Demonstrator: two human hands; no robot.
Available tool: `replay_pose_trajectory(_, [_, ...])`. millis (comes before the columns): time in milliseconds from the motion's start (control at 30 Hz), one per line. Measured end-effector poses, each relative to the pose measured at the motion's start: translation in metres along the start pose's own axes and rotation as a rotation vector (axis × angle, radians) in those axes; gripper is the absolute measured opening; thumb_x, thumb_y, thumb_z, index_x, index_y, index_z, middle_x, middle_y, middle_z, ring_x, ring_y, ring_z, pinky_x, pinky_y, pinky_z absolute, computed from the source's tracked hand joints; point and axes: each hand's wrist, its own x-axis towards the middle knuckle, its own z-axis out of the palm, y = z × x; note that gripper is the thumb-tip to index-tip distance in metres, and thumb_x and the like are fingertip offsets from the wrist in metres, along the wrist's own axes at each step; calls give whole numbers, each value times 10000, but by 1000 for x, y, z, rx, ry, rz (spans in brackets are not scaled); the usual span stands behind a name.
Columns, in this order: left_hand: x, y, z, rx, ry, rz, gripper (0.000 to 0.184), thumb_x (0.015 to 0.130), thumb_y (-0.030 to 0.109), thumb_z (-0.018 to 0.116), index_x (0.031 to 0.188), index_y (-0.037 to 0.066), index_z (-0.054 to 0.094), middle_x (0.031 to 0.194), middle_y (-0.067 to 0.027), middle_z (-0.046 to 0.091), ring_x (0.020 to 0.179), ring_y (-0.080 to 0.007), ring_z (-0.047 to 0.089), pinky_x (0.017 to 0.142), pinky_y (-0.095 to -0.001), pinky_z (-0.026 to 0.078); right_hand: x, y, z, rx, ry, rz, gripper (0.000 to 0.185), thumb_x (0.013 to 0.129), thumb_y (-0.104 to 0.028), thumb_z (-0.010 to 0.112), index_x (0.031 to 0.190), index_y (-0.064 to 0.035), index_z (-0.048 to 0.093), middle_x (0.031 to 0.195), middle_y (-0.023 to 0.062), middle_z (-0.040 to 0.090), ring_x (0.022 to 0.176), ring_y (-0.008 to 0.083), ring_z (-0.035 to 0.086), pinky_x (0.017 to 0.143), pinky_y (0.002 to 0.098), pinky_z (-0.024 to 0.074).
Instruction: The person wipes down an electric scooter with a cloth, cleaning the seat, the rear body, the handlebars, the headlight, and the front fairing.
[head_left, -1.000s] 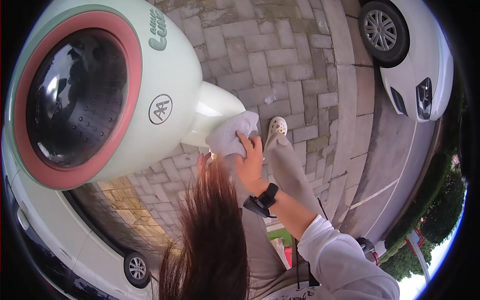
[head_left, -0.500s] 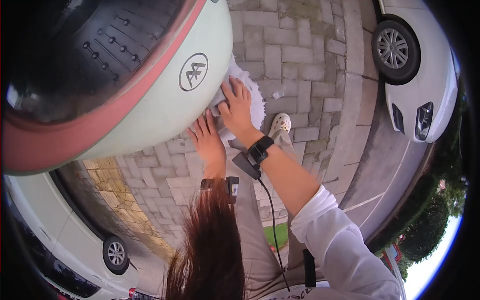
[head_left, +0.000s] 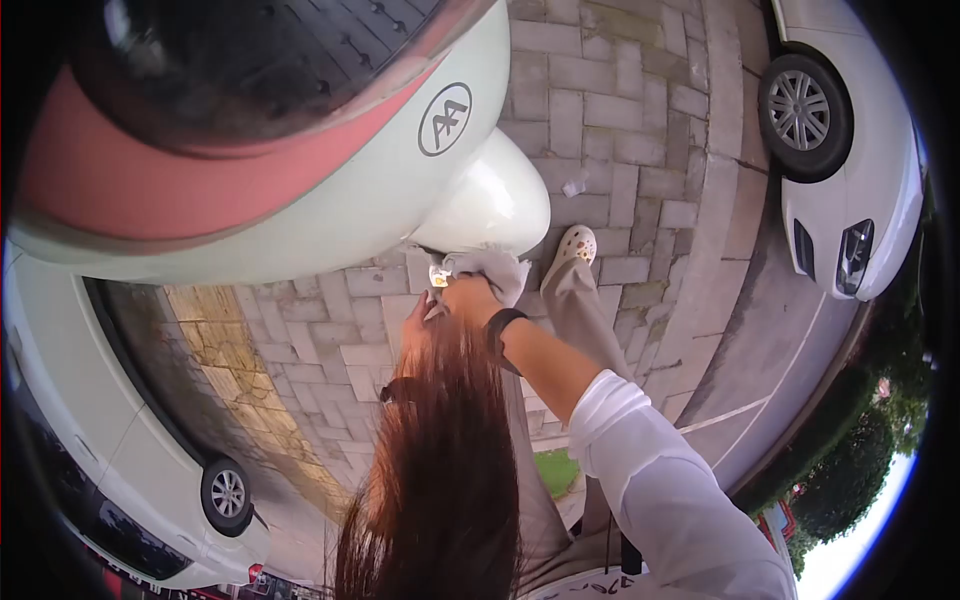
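- Two hands are meeting near the rounded white base point(head_left: 505, 195): your right hand point(head_left: 470, 297) is resting against a pale cloth point(head_left: 512, 282), which is bunching at the base's near edge.
- Your right fingers are curling inward with their tips hiding, so you cannot tell whether they are pinching the cloth.
- Your left hand point(head_left: 418, 322) is partly hiding behind long hair point(head_left: 450, 480); its grip is staying unclear.
- A small white-and-yellow piece point(head_left: 438, 275) is showing beside both hands.
- You are risking a snag or a blocked view, since hair is hanging over your work; a loose hold could be dropping the cloth.
- You are standing outdoors on grey paving point(head_left: 590, 95), with a white car point(head_left: 850, 225) sitting beyond the kerb.
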Motion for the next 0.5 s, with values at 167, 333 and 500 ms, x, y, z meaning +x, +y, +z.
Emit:
replay_pose_trajectory(167, [-37, -13, 2, -254, -163, -106, 687, 721, 73, 495, 1325, 27, 172, 1354, -185, 228, 1204, -318, 323, 938, -408, 322, -72, 8, 3, 545, 77, 190, 257, 726, -95, 544, 976, -43, 574, 974, 162, 524, 944, 287, 502, 788, 364, 421])
replay_pose_trajectory(333, [-51, -11, 26, -708, -162, -117, 638, 758, 68, 478, 1322, 21, 184, 1333, -171, 268, 1188, -262, 335, 924, -361, 328, -115, -1, -42, 832, 338, 138, 334, 716, -15, 543, 1049, -42, 533, 936, 146, 518, 889, 312, 495, 792, 356, 390])
replay_pose_trajectory(500, [-54, 65, -8, -1505, -24, -352, 569, 829, 140, 496, 1314, 32, 219, 1239, -153, 399, 1127, -214, 401, 910, -332, 341, -106, -22, -84, 787, 194, -69, 343, 706, 21, 544, 1047, -19, 533, 913, 104, 508, 886, 223, 492, 782, 271, 381])
